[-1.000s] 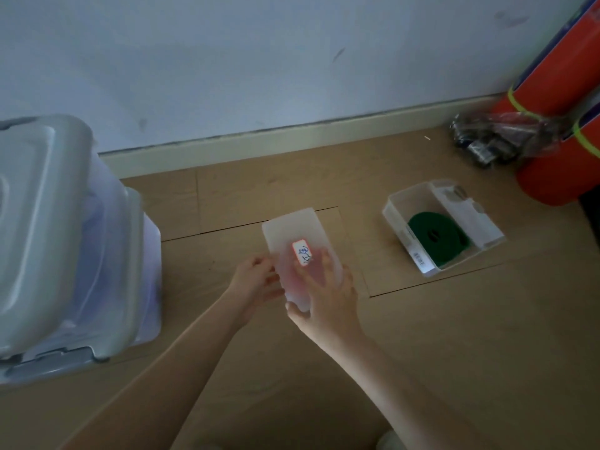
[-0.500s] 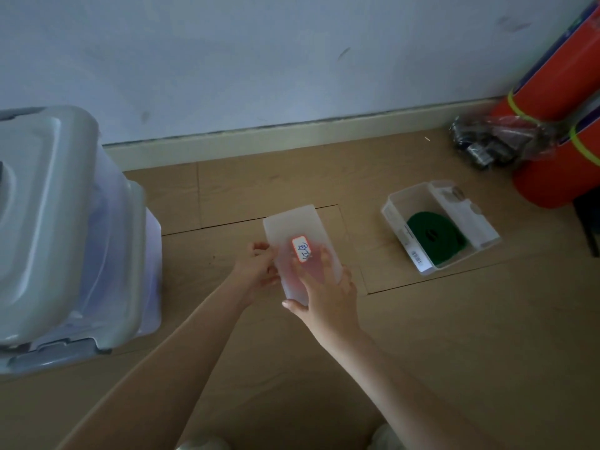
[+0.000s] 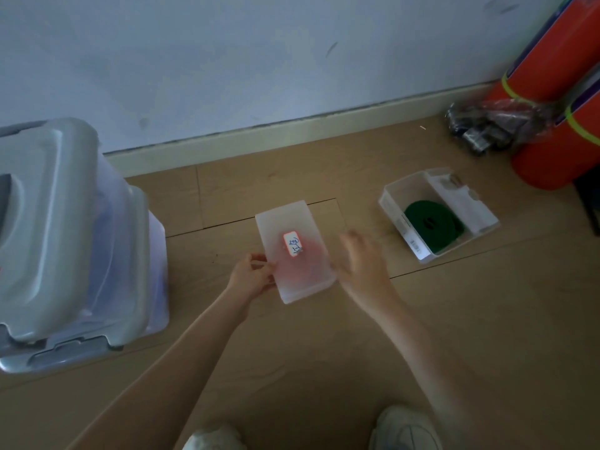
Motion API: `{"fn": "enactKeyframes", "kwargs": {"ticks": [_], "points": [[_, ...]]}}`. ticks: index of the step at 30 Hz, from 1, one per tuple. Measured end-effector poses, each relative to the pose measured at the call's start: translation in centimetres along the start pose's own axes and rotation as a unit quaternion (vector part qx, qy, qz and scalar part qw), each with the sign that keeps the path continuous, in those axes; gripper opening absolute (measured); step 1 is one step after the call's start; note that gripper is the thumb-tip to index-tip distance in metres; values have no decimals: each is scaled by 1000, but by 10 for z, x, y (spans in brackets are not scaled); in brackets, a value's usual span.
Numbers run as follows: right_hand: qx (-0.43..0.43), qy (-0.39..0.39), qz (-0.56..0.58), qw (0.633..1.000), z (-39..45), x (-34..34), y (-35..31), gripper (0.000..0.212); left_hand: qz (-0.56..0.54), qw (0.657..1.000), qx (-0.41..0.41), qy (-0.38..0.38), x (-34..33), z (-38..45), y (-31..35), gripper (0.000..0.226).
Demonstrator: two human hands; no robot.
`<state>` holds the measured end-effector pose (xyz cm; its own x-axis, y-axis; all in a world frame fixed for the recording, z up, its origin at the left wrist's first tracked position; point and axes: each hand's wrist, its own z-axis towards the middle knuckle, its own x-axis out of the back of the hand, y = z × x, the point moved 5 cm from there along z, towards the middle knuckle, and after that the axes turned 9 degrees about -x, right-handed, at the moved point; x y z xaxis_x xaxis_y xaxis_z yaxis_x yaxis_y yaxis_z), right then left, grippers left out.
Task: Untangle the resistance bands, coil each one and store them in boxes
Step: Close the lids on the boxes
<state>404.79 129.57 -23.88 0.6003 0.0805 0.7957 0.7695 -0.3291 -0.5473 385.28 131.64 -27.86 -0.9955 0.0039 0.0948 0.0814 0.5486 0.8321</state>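
Observation:
A frosted plastic box (image 3: 293, 246) with its lid on lies on the wooden floor in the middle; a red-edged label sits on the lid and something reddish shows faintly through it. My left hand (image 3: 251, 276) grips the box's left edge near its front corner. My right hand (image 3: 362, 254) hovers just right of the box, blurred, fingers relaxed and holding nothing. To the right stands a second clear box (image 3: 394, 198) without a lid, with a coiled green band (image 3: 431, 224) inside.
A large lidded storage bin (image 3: 65, 241) stands at the left. An orange rolled mat (image 3: 558, 92) leans in the right corner with a crinkled plastic bag (image 3: 487, 125) of dark items beside it. My white shoes (image 3: 406, 428) show at the bottom edge.
My right hand has lifted off the lid of the frosted box and moved to its right. My left hand keeps its grip on the left edge.

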Motion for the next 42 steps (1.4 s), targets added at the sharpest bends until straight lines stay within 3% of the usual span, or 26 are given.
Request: {"fn": "enactKeyframes", "kwargs": {"ticks": [2, 5, 7, 9, 12, 14, 17, 21, 24, 30, 33, 35, 38, 40, 42], "points": [[-66, 87, -94, 990, 15, 29, 33, 47, 30, 999, -6, 21, 6, 1, 4, 24], [-155, 82, -170, 970, 30, 44, 74, 45, 202, 975, -56, 68, 12, -1, 14, 39], [-146, 27, -171, 974, 37, 34, 82, 27, 379, 906, -168, 79, 3, -7, 29, 54], [-111, 3, -196, 974, 37, 22, 79, 21, 496, 824, -272, 22, -21, -14, 38, 63], [-81, 104, -227, 965, 39, 32, 77, 36, 622, 709, -323, -80, -54, -14, 27, 58], [-120, 87, -232, 961, 45, 41, 87, 60, 654, 676, -318, -116, -66, -11, 20, 55], [-136, 48, -208, 968, 49, 42, 95, 65, 672, 659, -315, -127, -74, -9, 12, 56], [-85, 48, -152, 984, 41, 31, 80, 65, 680, 649, -324, -103, -73, -10, 11, 57], [-52, 29, -119, 991, 14, 6, 62, 63, 662, 670, -319, -106, -69, -12, 10, 55], [74, -83, -69, 991, -46, -49, 14, 55, 661, 687, -282, -106, -44, -14, 13, 55], [91, -119, -15, 989, -52, -45, 9, 52, 656, 694, -282, -94, -41, -25, 16, 56], [63, -52, 18, 997, -42, -15, 22, 51, 601, 725, -325, -87, -53, -39, 22, 53], [-56, 68, -7, 996, -24, 32, 76, 54, 515, 772, -358, -105, -76, -64, 23, 45], [-168, 13, -10, 986, -21, 35, 109, 64, 486, 808, -311, -117, -82, -72, 12, 46], [-244, -66, 65, 965, -23, 19, 124, 73, 461, 842, -249, -126, -82, -71, 4, 49]]}}
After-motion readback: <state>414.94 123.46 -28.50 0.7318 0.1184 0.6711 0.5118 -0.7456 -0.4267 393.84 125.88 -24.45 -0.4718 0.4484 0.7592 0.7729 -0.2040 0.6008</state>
